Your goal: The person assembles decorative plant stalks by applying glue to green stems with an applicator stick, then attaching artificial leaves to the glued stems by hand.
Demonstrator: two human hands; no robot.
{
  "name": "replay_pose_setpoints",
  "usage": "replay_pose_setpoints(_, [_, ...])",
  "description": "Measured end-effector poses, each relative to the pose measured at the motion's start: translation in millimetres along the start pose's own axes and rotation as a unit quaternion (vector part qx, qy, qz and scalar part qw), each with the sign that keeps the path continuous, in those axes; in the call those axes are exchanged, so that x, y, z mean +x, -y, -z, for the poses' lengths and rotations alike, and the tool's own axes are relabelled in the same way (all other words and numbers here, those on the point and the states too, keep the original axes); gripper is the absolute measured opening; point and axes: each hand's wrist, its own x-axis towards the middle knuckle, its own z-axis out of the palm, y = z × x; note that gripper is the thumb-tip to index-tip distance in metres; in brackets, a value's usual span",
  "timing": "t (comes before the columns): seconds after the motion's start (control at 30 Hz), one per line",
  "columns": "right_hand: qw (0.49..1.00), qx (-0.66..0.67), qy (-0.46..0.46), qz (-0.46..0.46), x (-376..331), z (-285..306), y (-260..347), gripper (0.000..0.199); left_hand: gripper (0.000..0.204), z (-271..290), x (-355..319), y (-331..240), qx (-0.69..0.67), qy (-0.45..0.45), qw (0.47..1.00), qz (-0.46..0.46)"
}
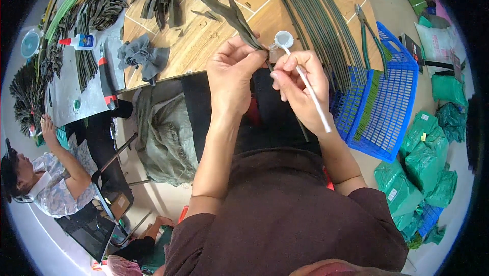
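Note:
My left hand [232, 67] pinches the base of a long dark green artificial leaf [232, 15] between thumb and fingers, its blade pointing up and left over the table. A thin dark stem [303, 129] runs below the hands. My right hand [304, 85] has its fingers closed around a slim white stick [317, 104], which slants from the leaf's base down to the right. The stick's upper end lies by a small clear cup [283, 38] with a pale rim, just beyond the fingertips; whether they touch, I cannot tell.
The wood-patterned table [198, 47] bears a bundle of dark stems [326, 26], pliers [368, 34], dark leaves [160, 1] and a grey fabric flower [142, 57]. A blue basket [382, 108] and green bags [425, 164] stand right. Left are a glue bottle [79, 42], a red-black cutter [106, 80] and a co-worker [56, 174].

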Motion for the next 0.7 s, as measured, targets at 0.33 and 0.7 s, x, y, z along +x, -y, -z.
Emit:
replay_pose_setpoints(0.33, [0.992, -0.044, 0.007, 0.115, -5, 21, 23, 0.027, 0.016, 8, 3, -5, -0.034, 0.008, 0.999, 0.041])
replay_pose_setpoints(0.7, [0.992, -0.034, 0.045, 0.116, -2, 23, 21, 0.026, 0.012, 5, 2, -8, -0.025, 0.037, 0.998, 0.051])
